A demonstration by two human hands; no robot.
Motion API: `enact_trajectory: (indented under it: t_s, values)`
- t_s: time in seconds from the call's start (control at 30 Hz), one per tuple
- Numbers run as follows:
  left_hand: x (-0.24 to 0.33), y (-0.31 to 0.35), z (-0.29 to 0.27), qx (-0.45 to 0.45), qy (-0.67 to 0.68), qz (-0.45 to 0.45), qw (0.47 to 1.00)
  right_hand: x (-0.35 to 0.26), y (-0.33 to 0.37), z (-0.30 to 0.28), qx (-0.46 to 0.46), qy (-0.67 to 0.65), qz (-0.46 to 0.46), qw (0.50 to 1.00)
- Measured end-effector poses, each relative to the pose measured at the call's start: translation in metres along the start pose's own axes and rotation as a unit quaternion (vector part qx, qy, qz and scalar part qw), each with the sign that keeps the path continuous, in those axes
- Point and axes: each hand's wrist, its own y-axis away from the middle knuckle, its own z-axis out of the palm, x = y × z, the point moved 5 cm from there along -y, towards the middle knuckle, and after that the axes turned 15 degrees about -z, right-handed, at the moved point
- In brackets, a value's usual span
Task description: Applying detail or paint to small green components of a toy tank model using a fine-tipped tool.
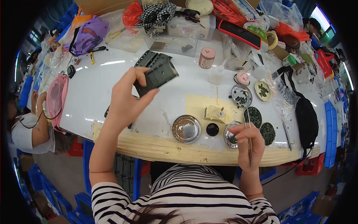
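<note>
My left hand (pixel 128 95) is closed on a dark green plastic part (pixel 161 75), tilted above the table's left side. Behind it lies another dark green part (pixel 146 61); whether the two touch I cannot tell. My right hand (pixel 249 143) grips a pair of metal tweezers (pixel 247 118), their tips up near a round tin (pixel 241 96) of small dark pieces. Around that hand are dishes of small dark green parts (pixel 267 133), a metal dish of brownish bits (pixel 186 129), a small black cap (pixel 212 129) and a yellowish block (pixel 215 114) on yellow paper.
A pink canister (pixel 207 58), a squeeze bottle (pixel 216 75) and a phone in a red case (pixel 239 34) stand or lie farther back. At right lies a black bag (pixel 306 118); at left, a pink mesh bag (pixel 56 98) beside another person's arm (pixel 40 130). Blue crates (pixel 330 134) line the right edge.
</note>
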Motion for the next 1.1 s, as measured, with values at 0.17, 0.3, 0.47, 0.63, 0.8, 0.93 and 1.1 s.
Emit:
enact_trajectory:
  t_s: [0.17,0.3,0.47,0.63,0.8,0.93,1.1]
  values:
    - [0.04,0.051,0.026,-0.121,0.09,0.005,0.989,-0.006,-0.04,0.033,-0.047,-0.002,-0.052,0.998]
    - [0.054,0.069,0.042,-0.167,0.104,0.043,0.98,-0.009,-0.039,0.038,-0.085,-0.057,-0.069,0.992]
    - [0.043,0.09,0.065,-0.184,0.314,-0.056,0.93,-0.014,-0.02,0.023,-0.12,-0.079,-0.047,0.989]
    - [0.039,0.104,0.098,-0.148,0.571,-0.304,0.748,-0.021,-0.005,0.019,0.014,-0.084,-0.033,0.996]
    - [0.042,0.12,0.126,-0.273,0.712,-0.238,0.602,-0.026,-0.005,0.042,-0.023,-0.04,-0.142,0.989]
    - [0.045,0.108,0.112,-0.211,0.693,-0.227,0.651,-0.022,-0.002,0.051,-0.001,-0.017,-0.146,0.989]
    - [0.028,0.111,0.104,-0.184,0.659,-0.251,0.684,-0.008,0.001,0.002,-0.014,0.011,-0.1,0.995]
